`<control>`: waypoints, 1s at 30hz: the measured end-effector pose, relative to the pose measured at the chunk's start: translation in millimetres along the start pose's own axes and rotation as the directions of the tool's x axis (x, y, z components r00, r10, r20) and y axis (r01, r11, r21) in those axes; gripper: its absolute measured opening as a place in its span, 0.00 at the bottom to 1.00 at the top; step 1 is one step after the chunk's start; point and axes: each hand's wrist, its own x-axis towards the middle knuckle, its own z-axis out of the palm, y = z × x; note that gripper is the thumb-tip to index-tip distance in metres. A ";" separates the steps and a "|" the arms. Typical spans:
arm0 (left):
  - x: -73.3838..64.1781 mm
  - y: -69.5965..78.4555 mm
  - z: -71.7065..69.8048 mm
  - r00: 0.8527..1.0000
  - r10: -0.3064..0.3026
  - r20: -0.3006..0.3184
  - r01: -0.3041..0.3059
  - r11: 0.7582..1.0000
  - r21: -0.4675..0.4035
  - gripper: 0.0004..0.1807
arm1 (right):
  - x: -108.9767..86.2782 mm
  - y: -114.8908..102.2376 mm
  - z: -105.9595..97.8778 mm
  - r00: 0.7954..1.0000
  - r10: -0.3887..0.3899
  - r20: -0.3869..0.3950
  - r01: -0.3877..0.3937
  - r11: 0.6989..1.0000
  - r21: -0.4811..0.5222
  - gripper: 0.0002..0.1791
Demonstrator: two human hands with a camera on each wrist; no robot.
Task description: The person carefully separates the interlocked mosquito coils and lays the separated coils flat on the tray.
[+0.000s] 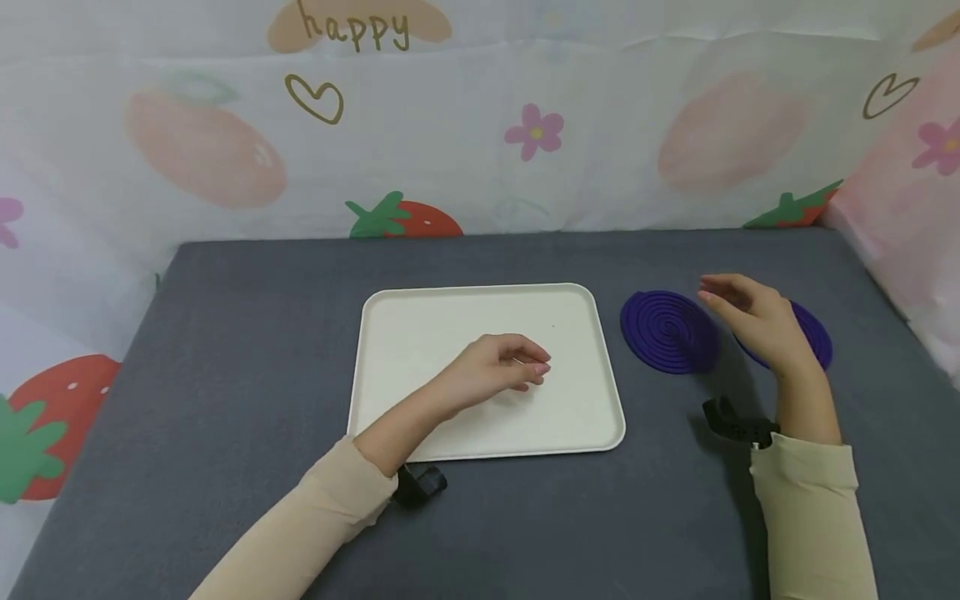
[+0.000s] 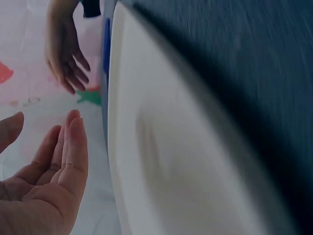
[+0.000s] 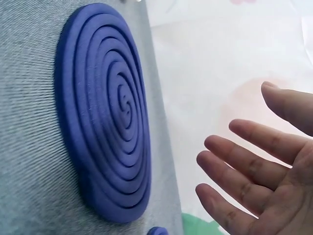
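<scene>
A cream rectangular tray [image 1: 420, 333] lies flat on the grey tabletop. Over its middle hovers my left hand [image 1: 498, 367], fingers loosely bent and holding nothing; the left wrist view shows the same hand [image 2: 49, 181] beside the tray [image 2: 142, 73]. To the right of the tray lies a purple spiral coil mat [image 1: 667, 332], shown large as a wound disc [image 3: 105, 112] in the right wrist view. My right hand [image 1: 757, 317] is raised above a second purple coil mat [image 1: 813, 333] and partly hides it. Its fingers [image 3: 254, 166] are spread with nothing between them.
The grey cloth-covered table [image 1: 225, 375] ends at a white printed backdrop [image 1: 600, 100] with strawberries and flowers. Black wrist cameras [image 1: 420, 485] are strapped below both hands.
</scene>
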 end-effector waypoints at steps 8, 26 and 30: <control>17.3 -7.7 46.3 0.999 0.027 0.035 -0.022 0.989 -0.146 0.15 | -2.5 12.7 1.5 0.999 0.021 0.027 -0.022 0.999 0.028 0.28; 60.6 15.3 153.5 0.929 -0.213 -0.301 -0.099 0.642 -0.760 0.22 | -3.4 35.2 -0.2 0.987 0.132 0.090 -0.145 0.975 0.166 0.32; 67.9 22.0 170.0 0.885 -0.280 -0.373 -0.156 0.576 -0.802 0.28 | -3.1 38.6 0.2 0.982 0.150 0.111 -0.168 0.969 0.179 0.32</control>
